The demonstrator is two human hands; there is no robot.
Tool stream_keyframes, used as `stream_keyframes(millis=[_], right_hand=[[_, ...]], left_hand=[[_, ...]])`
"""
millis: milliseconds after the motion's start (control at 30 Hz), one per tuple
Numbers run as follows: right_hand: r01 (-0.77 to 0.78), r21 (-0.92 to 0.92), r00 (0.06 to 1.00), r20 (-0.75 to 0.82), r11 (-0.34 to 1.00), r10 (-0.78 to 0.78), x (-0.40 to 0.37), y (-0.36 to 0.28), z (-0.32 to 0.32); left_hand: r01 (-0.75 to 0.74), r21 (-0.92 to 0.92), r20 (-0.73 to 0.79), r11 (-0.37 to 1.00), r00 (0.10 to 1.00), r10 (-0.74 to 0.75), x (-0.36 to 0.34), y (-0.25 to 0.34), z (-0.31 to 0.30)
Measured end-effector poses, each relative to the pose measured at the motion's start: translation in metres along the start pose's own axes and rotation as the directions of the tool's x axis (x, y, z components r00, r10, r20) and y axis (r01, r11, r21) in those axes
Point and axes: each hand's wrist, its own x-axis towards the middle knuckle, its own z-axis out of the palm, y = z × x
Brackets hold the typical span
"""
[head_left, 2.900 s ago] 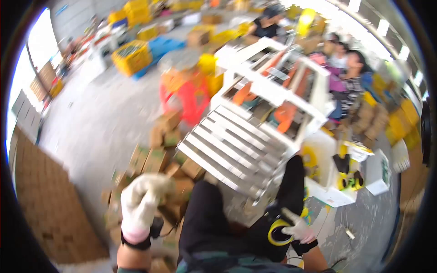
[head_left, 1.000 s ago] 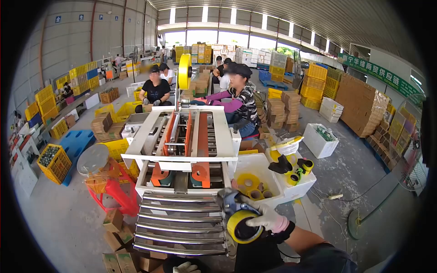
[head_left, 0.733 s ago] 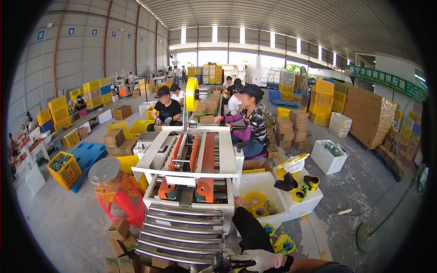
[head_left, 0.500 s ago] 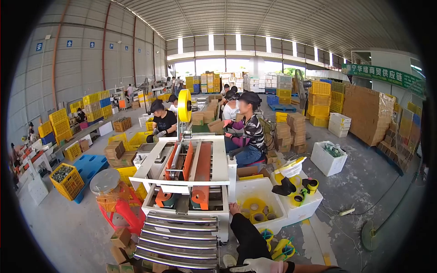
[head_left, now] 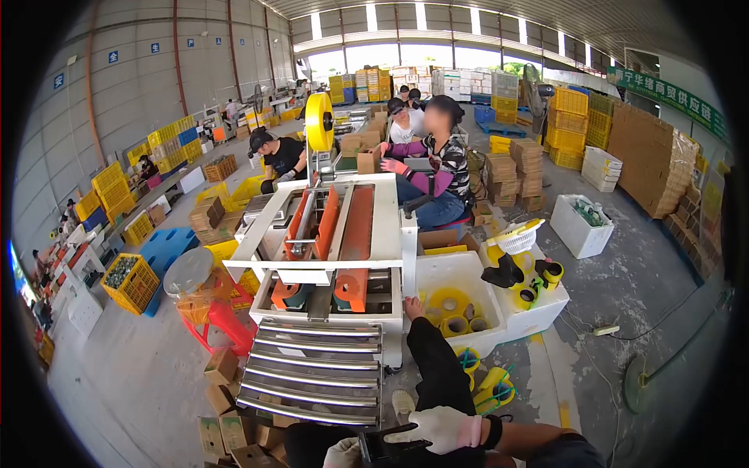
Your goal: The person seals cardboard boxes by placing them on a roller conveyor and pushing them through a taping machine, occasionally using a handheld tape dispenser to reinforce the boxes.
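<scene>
At the bottom edge, my left hand [head_left: 343, 454] in a white glove is closed around the side of a black flat device [head_left: 381, 448], partly cut off by the frame. My right hand [head_left: 446, 429], also gloved and with a black wristband, reaches over from the right. Its index finger is stretched out across the device. Just ahead lies the metal roller conveyor [head_left: 312, 363] of a white carton-sealing machine [head_left: 328, 261]. A yellow tape roll [head_left: 318, 122] stands upright on top of the machine.
A bare foot [head_left: 413, 307] rests near the machine's side. Right of it, a white foam box [head_left: 488, 343] holds tape rolls. Small cartons [head_left: 226, 390] lie left of the rollers, near a red stool [head_left: 214, 324]. Beyond the machine, a co-worker [head_left: 441, 164] sits handling a carton.
The view has tipped downward, so more of my hands and the black device shows; my left hand has come into view. The co-worker has reached toward a carton.
</scene>
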Motion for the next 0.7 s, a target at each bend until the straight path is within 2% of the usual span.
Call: stream_keyframes(millis=[33,67,100,167,200,267,300,367,433,500,567,700], right_hand=[[0.013,-0.032,1.000,0.016,0.999,-0.012,0.006,0.003,-0.003],[0.027,-0.059,0.999,0.032,0.998,-0.025,0.010,0.006,-0.006],[-0.006,-0.074,0.992,0.122,0.997,0.015,0.015,0.009,-0.012],[-0.071,-0.118,0.950,0.294,0.991,0.103,0.019,0.014,-0.022],[0.032,-0.024,0.997,-0.068,0.999,-0.034,0.003,0.037,-0.002],[0.028,-0.039,0.995,-0.094,0.999,-0.031,-0.023,0.056,-0.023],[0.005,-0.044,0.997,-0.080,0.999,-0.008,-0.039,0.069,-0.032],[-0.099,-0.034,0.995,0.003,0.995,0.099,-0.071,0.083,-0.048],[-0.116,-0.075,0.993,-0.011,0.990,0.116,-0.082,0.083,-0.056],[-0.123,-0.088,0.992,-0.030,0.988,0.121,-0.079,0.077,-0.066],[-0.137,-0.059,0.989,-0.067,0.989,0.133,-0.071,0.086,-0.069],[-0.124,-0.059,0.967,-0.231,0.991,0.107,-0.043,0.087,-0.087]], left_hand=[[-0.025,0.147,-0.029,0.989,0.999,0.029,0.000,0.010,0.001],[-0.139,0.247,-0.074,0.959,0.984,0.162,0.002,0.017,0.005],[-0.243,0.353,-0.101,0.903,0.950,0.295,0.010,0.020,0.009],[-0.016,0.119,-0.236,0.993,0.971,0.044,0.030,0.016,-0.008],[0.000,0.135,-0.280,0.991,0.959,0.038,0.030,0.027,-0.024],[0.009,0.120,-0.398,0.993,0.917,0.039,0.020,0.061,-0.059],[-0.148,0.001,-0.434,0.989,0.891,0.134,0.022,0.055,-0.096],[-0.070,0.101,-0.539,0.992,0.835,0.114,0.003,0.070,-0.138],[0.003,0.306,-0.533,0.952,0.829,0.169,-0.019,0.113,-0.123],[-0.007,0.237,-0.553,0.972,0.821,0.141,-0.033,0.167,-0.087],[-0.076,0.426,-0.472,0.902,0.831,0.293,-0.037,0.200,-0.091],[-0.188,0.593,-0.318,0.783,0.838,0.443,-0.032,0.281,-0.086]])
